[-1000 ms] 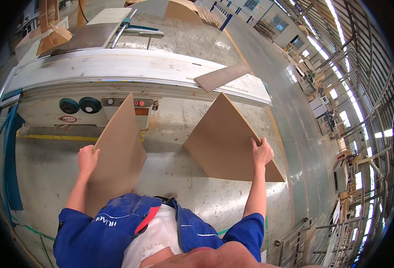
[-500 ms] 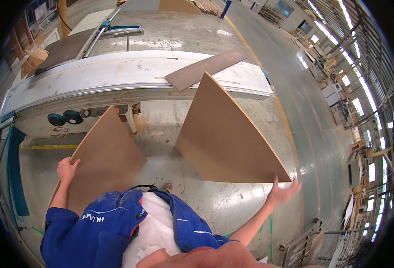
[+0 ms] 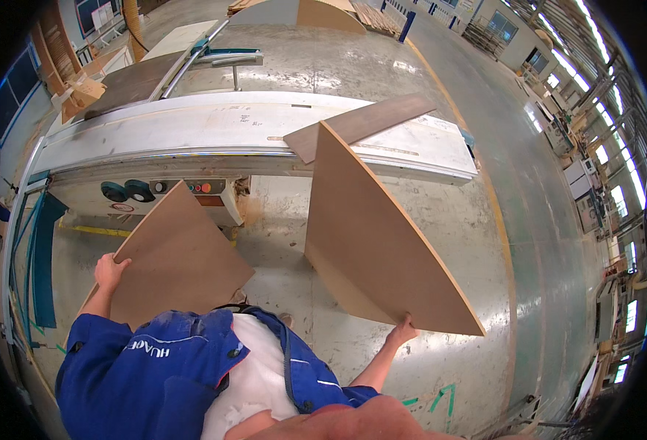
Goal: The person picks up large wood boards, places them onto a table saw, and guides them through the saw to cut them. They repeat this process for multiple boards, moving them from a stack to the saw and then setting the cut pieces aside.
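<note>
I carry two brown boards, one in each hand, above the concrete floor [image 3: 441, 220] in front of a long white saw desk [image 3: 191, 132]. The right board [image 3: 371, 235] stands on edge and tilted; its long axis runs from its near lower corner by my hip up and away to a far top corner that overlaps the desk's near edge. My right hand [image 3: 400, 334] grips its lower edge near the near end, fingers curled under the edge. The left board [image 3: 173, 257] lies flatter, leaning, with one corner pointing up toward the desk's control panel [image 3: 180, 188]; its long axis slants from that corner down to my left side. My left hand [image 3: 109, 270] is closed over its left edge, thumb on the face. On the desk, near its right end, a darker plank [image 3: 360, 125] lies flat, angled toward the far right corner. My blue overalls [image 3: 155, 374] fill the lower view.
</note>
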The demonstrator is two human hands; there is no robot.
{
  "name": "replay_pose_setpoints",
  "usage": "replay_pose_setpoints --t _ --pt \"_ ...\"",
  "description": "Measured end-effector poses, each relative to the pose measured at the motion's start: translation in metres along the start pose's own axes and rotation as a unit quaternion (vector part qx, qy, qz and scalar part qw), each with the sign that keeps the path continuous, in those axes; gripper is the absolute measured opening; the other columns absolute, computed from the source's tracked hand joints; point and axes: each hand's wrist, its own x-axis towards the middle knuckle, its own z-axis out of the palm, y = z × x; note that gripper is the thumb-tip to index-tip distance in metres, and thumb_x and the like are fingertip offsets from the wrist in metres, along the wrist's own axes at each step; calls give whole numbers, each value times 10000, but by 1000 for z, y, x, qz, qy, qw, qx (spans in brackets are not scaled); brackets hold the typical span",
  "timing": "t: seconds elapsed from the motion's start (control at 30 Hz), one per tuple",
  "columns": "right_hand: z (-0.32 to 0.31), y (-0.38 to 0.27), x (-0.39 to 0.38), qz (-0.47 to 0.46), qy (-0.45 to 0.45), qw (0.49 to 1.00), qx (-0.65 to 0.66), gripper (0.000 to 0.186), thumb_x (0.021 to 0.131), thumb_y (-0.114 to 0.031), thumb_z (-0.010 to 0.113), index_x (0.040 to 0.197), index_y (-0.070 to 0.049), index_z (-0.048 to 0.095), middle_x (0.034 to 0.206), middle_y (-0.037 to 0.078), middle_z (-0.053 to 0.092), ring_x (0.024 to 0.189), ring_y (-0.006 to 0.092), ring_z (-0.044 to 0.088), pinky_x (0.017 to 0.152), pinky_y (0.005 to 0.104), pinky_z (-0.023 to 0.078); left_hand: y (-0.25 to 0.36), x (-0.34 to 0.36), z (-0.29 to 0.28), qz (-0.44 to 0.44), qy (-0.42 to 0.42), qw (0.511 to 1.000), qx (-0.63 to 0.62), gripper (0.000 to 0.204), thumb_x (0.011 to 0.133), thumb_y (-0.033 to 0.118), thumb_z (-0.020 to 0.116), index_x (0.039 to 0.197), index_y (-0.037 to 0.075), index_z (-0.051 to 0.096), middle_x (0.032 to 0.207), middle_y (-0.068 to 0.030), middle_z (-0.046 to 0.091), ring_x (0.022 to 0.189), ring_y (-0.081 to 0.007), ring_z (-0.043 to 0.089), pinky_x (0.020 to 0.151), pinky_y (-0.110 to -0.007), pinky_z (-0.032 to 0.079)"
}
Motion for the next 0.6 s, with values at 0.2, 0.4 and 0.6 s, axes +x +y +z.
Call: replay_pose_setpoints --t 0.2,0.4,0.6 --pt "89 -109 -15 -80 45 987 134 132 797 -1 738 876 97 696 781 56 673 725 146 572 666 337 500 -3 -5 -5 -5 -4 1000 -6 421 726 408 826 992 89 759 915 -157 736 887 -352 700 753 -454 547" --pt "96 -186 28 -196 104 975 17 200 766 -99 834 826 43 705 735 93 709 619 185 597 586 348 493 3 -5 -4 6 21 1000 -22 418 713 400 831 966 77 754 894 -173 727 871 -374 690 751 -461 546" --pt "57 -259 91 -336 194 911 -138 596 935 -564 605 650 -42 631 610 65 645 552 183 549 519 389 439 -2 1 -1 1 44 998 -44 408 704 393 844 893 48 733 875 -183 718 858 -387 680 722 -469 541"
